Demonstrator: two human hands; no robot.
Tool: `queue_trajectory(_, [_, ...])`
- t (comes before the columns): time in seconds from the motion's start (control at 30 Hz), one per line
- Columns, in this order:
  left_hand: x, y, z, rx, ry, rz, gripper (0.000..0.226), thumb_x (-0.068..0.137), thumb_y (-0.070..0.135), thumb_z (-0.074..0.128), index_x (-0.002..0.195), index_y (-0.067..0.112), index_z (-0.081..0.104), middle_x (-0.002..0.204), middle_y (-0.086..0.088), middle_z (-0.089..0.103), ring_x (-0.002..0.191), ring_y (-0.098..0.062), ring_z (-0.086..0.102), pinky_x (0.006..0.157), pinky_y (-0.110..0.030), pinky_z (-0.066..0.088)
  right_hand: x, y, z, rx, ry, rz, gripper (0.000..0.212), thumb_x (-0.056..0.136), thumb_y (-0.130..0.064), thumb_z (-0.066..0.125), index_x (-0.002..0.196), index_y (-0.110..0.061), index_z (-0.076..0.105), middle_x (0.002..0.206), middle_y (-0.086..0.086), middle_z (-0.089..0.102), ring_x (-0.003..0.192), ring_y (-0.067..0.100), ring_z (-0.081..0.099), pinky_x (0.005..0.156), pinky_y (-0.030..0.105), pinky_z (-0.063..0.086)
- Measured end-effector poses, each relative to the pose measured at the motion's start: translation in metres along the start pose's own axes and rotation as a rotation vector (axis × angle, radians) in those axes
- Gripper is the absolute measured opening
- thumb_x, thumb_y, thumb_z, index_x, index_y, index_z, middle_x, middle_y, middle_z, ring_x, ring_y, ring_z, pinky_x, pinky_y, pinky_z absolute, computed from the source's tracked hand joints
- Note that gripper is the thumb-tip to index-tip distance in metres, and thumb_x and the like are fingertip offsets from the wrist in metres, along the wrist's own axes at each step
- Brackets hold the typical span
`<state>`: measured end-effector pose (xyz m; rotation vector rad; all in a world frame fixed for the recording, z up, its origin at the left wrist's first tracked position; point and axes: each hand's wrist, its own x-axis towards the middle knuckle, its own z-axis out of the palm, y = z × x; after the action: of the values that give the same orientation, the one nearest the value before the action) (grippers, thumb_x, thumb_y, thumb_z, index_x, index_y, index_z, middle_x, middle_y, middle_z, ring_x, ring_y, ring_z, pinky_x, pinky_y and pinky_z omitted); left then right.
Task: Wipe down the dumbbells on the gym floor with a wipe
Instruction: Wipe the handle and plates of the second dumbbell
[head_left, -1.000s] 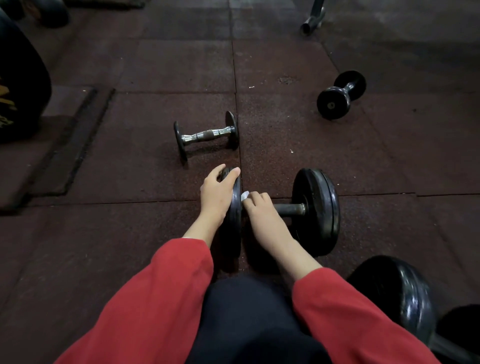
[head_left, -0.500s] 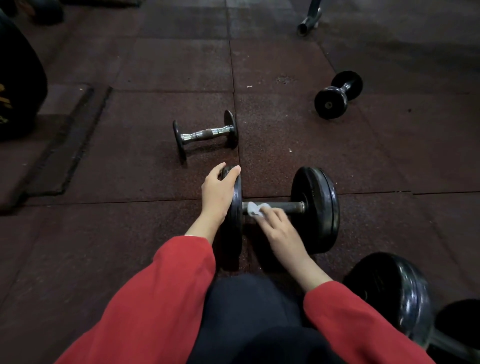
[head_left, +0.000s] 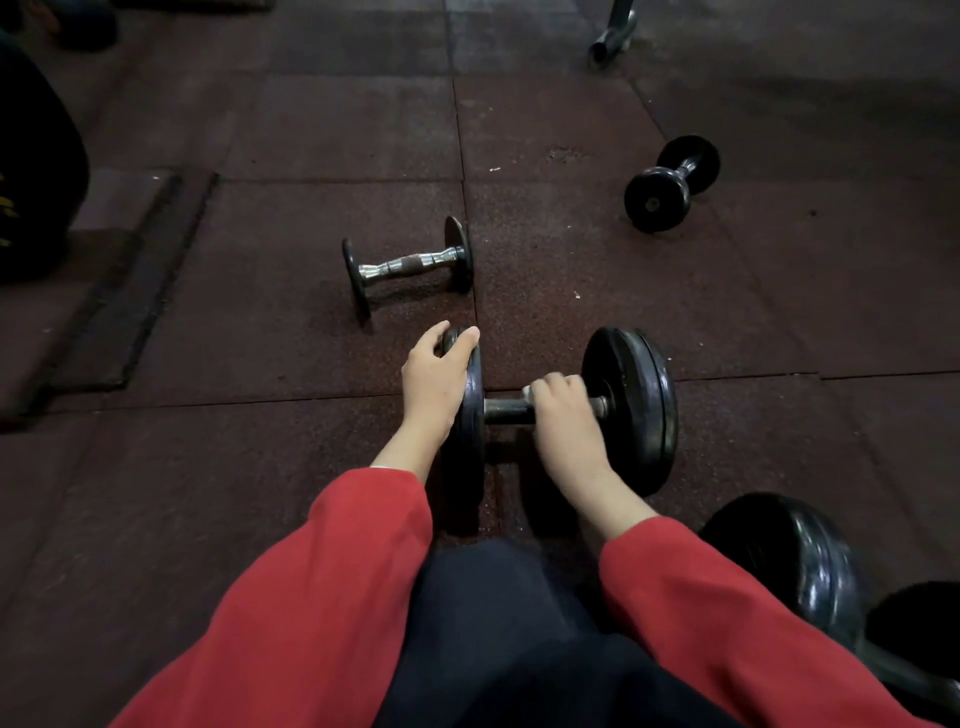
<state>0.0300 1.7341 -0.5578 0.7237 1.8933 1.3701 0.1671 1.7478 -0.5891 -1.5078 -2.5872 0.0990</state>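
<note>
Dumbbell (head_left: 631, 405) lies at centre; right hand (head_left: 563, 415) curls round its bar, pinching the white wipe (head_left: 527, 390); left hand (head_left: 434, 387) at nine o'clock grips the plate rim.

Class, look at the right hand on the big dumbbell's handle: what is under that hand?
Under the right hand a corner of the white wipe peeks out against the big dumbbell's handle. The rest of the wipe and that stretch of handle are covered by the fingers.
</note>
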Motion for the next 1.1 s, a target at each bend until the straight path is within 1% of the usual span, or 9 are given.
queue_trajectory(0.13, [-0.001,-0.001,0.0,0.009,0.004,0.0,0.05,0.086,0.033,0.062,0.13,0.011,0.053,0.135,-0.005,0.054,0.126,-0.016,0.047,0.109,-0.029,0.033,0.008,-0.005,-0.008,0.037,-0.068,-0.098,0.024,0.091,-0.003,0.042,0.109,-0.002,0.057,0.113,0.016,0.054,0.102,0.034,0.048,0.092,0.039,0.036])
queue_trajectory(0.2, [0.0,-0.001,0.0,0.003,0.005,-0.004,0.05,0.085,0.033,0.062,0.13,0.011,0.054,0.134,-0.005,0.054,0.125,-0.016,0.047,0.11,-0.031,0.033,0.001,-0.015,-0.005,0.031,-0.086,-0.215,0.03,0.085,-0.003,0.04,0.107,-0.004,0.06,0.1,0.013,0.06,0.091,0.031,0.054,0.083,0.037,0.045])
queue_trajectory(0.3, [0.0,0.0,0.0,-0.004,0.003,-0.007,0.051,0.085,0.033,0.062,0.13,0.01,0.054,0.134,-0.006,0.054,0.126,-0.016,0.047,0.111,-0.033,0.033,-0.004,-0.01,0.003,-0.031,0.006,-0.109,0.029,0.079,-0.009,0.035,0.085,-0.011,0.063,0.077,0.006,0.06,0.073,0.026,0.059,0.066,0.029,0.046])
queue_trajectory(0.47, [0.001,-0.003,-0.001,-0.002,0.009,-0.001,0.05,0.085,0.033,0.063,0.129,0.01,0.054,0.133,-0.005,0.055,0.124,-0.016,0.049,0.11,-0.033,0.034,0.008,-0.008,-0.006,-0.018,-0.113,-0.05,0.027,0.095,-0.007,0.033,0.105,-0.006,0.057,0.106,0.012,0.057,0.104,0.031,0.049,0.086,0.037,0.043])
queue_trajectory(0.53, [0.002,-0.002,0.0,-0.002,0.012,0.001,0.05,0.084,0.033,0.063,0.128,0.01,0.054,0.132,-0.006,0.055,0.124,-0.016,0.049,0.11,-0.034,0.035,0.001,-0.018,-0.005,-0.095,-0.083,-0.141,0.04,0.085,-0.008,0.027,0.098,-0.007,0.064,0.092,0.008,0.061,0.09,0.026,0.056,0.075,0.031,0.048])
queue_trajectory(0.63, [0.003,-0.002,0.0,-0.006,0.003,-0.004,0.051,0.084,0.033,0.063,0.129,0.01,0.053,0.133,-0.005,0.054,0.125,-0.017,0.048,0.11,-0.033,0.034,-0.01,-0.02,-0.002,-0.181,-0.015,-0.022,0.039,0.072,-0.009,0.032,0.079,-0.01,0.07,0.068,0.001,0.061,0.064,0.016,0.059,0.049,0.022,0.047])
queue_trajectory(0.77, [0.004,-0.004,0.0,-0.021,-0.001,-0.009,0.05,0.085,0.032,0.063,0.129,0.011,0.053,0.134,-0.005,0.053,0.125,-0.016,0.048,0.11,-0.032,0.034,-0.021,-0.011,-0.004,-0.259,-0.02,0.135,0.034,0.073,-0.006,0.036,0.078,-0.01,0.07,0.068,0.0,0.059,0.063,0.014,0.058,0.043,0.019,0.042])
queue_trajectory(0.93, [0.004,-0.004,0.0,-0.029,-0.008,-0.013,0.051,0.085,0.033,0.063,0.129,0.011,0.053,0.135,-0.006,0.052,0.125,-0.016,0.047,0.11,-0.033,0.034,-0.004,-0.009,-0.014,-0.254,-0.023,0.046,0.009,0.061,-0.007,0.061,0.054,-0.01,0.066,0.055,0.003,0.057,0.054,0.019,0.058,0.038,0.02,0.041])
queue_trajectory(1.1, [0.004,-0.004,0.0,-0.027,-0.007,-0.011,0.051,0.084,0.034,0.063,0.13,0.011,0.053,0.135,-0.005,0.053,0.125,-0.016,0.048,0.11,-0.034,0.035,-0.011,-0.011,-0.001,-0.368,-0.113,0.062,0.041,0.068,-0.001,0.031,0.068,-0.004,0.071,0.064,0.008,0.061,0.059,0.022,0.057,0.052,0.026,0.046])
